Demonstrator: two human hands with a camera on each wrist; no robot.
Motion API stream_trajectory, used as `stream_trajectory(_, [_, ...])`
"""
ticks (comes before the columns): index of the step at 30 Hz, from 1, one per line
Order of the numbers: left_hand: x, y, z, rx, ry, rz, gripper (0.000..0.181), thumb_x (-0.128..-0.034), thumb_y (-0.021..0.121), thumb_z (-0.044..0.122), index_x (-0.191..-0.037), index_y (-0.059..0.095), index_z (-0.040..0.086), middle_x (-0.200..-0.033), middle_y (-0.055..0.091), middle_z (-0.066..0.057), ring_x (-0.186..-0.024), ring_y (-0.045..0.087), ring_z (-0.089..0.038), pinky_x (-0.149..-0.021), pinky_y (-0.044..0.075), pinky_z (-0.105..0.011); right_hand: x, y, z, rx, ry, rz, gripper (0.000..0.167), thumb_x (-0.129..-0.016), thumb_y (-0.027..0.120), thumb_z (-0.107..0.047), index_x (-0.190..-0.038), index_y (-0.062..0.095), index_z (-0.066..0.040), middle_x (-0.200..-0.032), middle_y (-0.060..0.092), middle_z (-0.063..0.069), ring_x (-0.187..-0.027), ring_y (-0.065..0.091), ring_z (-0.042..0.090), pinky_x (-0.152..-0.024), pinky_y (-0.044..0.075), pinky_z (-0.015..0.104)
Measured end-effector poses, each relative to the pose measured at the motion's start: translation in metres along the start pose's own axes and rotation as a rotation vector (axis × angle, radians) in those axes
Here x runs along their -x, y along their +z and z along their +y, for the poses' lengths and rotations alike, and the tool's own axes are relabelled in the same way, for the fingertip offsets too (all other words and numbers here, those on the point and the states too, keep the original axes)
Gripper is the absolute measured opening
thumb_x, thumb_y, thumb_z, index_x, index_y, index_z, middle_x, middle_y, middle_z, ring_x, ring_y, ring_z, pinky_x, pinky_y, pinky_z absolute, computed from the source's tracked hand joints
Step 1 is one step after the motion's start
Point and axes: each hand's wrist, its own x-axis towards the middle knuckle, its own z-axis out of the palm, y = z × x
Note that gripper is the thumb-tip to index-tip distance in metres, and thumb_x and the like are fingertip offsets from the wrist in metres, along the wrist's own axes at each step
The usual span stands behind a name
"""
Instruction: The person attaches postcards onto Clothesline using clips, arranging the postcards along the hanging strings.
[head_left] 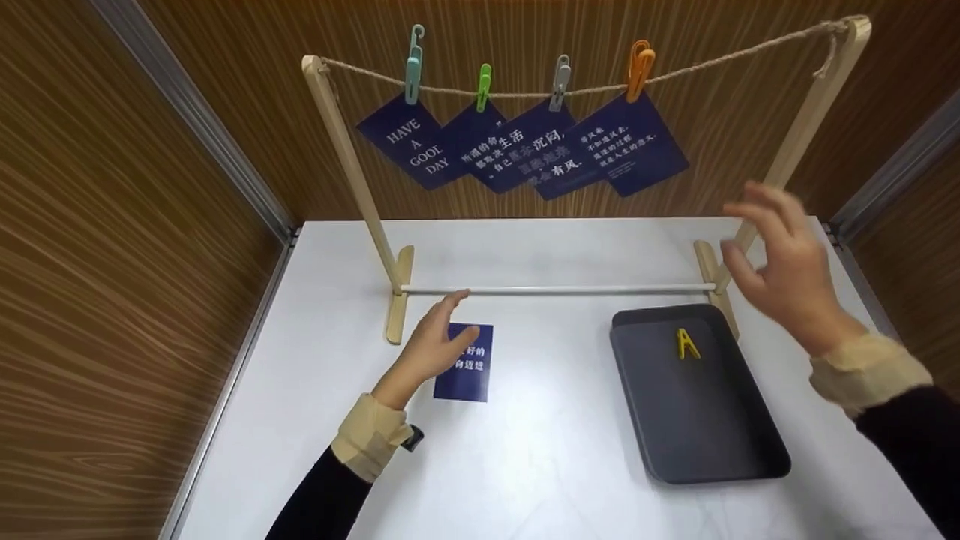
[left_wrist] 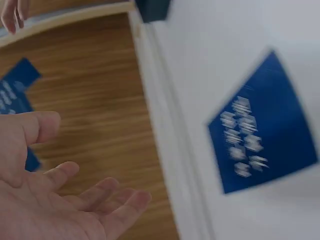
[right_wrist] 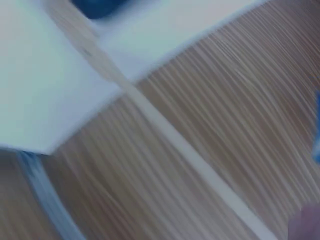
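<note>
Over a dark blue printed card (head_left: 465, 384) lying on the white table, my left hand (head_left: 431, 343) is spread with its fingers loose and nothing in it. In the left wrist view the same card (left_wrist: 272, 135) lies apart from the fingertips (left_wrist: 137, 200). My right hand (head_left: 791, 262), blurred, is raised beside the stand's right post with its fingers slightly bent and nothing in them. Below and left of it, a yellow clothespin (head_left: 686, 343) lies in a dark grey tray (head_left: 709, 427). The right wrist view shows only a sliver of hand (right_wrist: 304, 223).
A wooden stand (head_left: 349, 154) carries a rope (head_left: 720, 62). Several blue cards (head_left: 645, 142) hang from it by teal (head_left: 412, 75), green (head_left: 484, 86), grey (head_left: 559, 82) and orange (head_left: 639, 71) clothespins. A white bar (head_left: 562, 289) joins the stand's feet. Wood-grain walls (head_left: 150, 300) enclose the table.
</note>
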Motion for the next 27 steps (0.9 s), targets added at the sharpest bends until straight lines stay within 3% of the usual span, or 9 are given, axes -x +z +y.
stream_trajectory(3, [0.010,0.007,-0.016,-0.098,-0.066,-0.039,0.065,-0.0970,0.061,0.030,-0.154,0.034,0.013,-0.151,0.041,-0.022,-0.138,0.039,-0.043,-0.111,0.034,-0.060,0.035,0.001,0.007,0.013,-0.009,-0.178,0.038,-0.083,0.070,-0.008,-0.121,0.067,-0.007,-0.132,0.062,0.012,-0.110,0.063,0.033,-0.081,0.052,0.050])
stream_trajectory(6, [0.018,0.017,-0.024,-0.172,-0.142,-0.100,0.067,-0.0956,0.063,0.033,-0.154,0.035,0.018,-0.154,0.034,-0.028,-0.139,0.034,-0.049,-0.107,0.036,-0.065,0.065,0.005,0.008,0.015,-0.004,-0.389,0.043,-0.082,0.075,-0.005,-0.124,0.066,-0.009,-0.127,0.063,0.011,-0.103,0.065,0.033,-0.077,0.053,0.052])
stream_trajectory(11, [0.033,0.034,-0.027,-0.251,-0.274,-0.247,0.070,-0.0936,0.066,0.042,-0.155,0.035,0.027,-0.159,0.013,-0.036,-0.144,0.015,-0.058,-0.105,0.030,-0.074,0.105,0.016,-0.001,0.054,-0.017,-0.703,0.052,-0.081,0.081,-0.014,-0.130,0.063,-0.012,-0.136,0.055,0.020,-0.113,0.059,0.043,-0.085,0.051,0.062])
stream_trajectory(14, [0.041,0.045,-0.031,-0.366,-0.277,-0.300,0.072,-0.0902,0.069,0.046,-0.153,0.040,0.026,-0.158,0.010,-0.037,-0.143,0.011,-0.061,-0.104,0.029,-0.076,0.123,0.025,-0.006,0.078,-0.016,-0.836,0.058,-0.084,0.080,-0.025,-0.137,0.058,-0.014,-0.146,0.047,0.025,-0.123,0.052,0.050,-0.092,0.046,0.066])
stream_trajectory(18, [0.041,0.058,-0.036,-0.516,-0.205,-0.267,0.071,-0.0828,0.079,0.042,-0.144,0.051,0.022,-0.155,0.020,-0.039,-0.140,0.019,-0.063,-0.096,0.035,-0.078,0.137,0.033,-0.011,0.101,0.067,-0.974,0.068,-0.089,0.073,-0.041,-0.149,0.047,-0.019,-0.156,0.031,0.029,-0.135,0.034,0.060,-0.099,0.036,0.074])
stream_trajectory(21, [0.036,0.059,-0.037,-0.529,-0.171,-0.234,0.063,-0.0771,0.085,0.040,-0.131,0.059,0.021,-0.149,0.033,-0.035,-0.134,0.032,-0.058,-0.091,0.043,-0.073,0.145,0.036,-0.013,0.086,0.134,-1.037,0.071,-0.091,0.069,-0.047,-0.149,0.046,-0.014,-0.155,0.029,0.032,-0.136,0.026,0.064,-0.100,0.033,0.075])
stream_trajectory(27, [0.031,0.049,-0.037,-0.498,-0.123,-0.240,0.042,-0.0751,0.086,0.042,-0.103,0.068,0.018,-0.134,0.045,-0.027,-0.111,0.046,-0.041,-0.077,0.052,-0.053,0.154,0.044,-0.014,0.037,0.169,-1.015,0.058,-0.091,0.071,-0.043,-0.133,0.059,-0.005,-0.140,0.050,0.030,-0.134,0.031,0.062,-0.100,0.037,0.072])
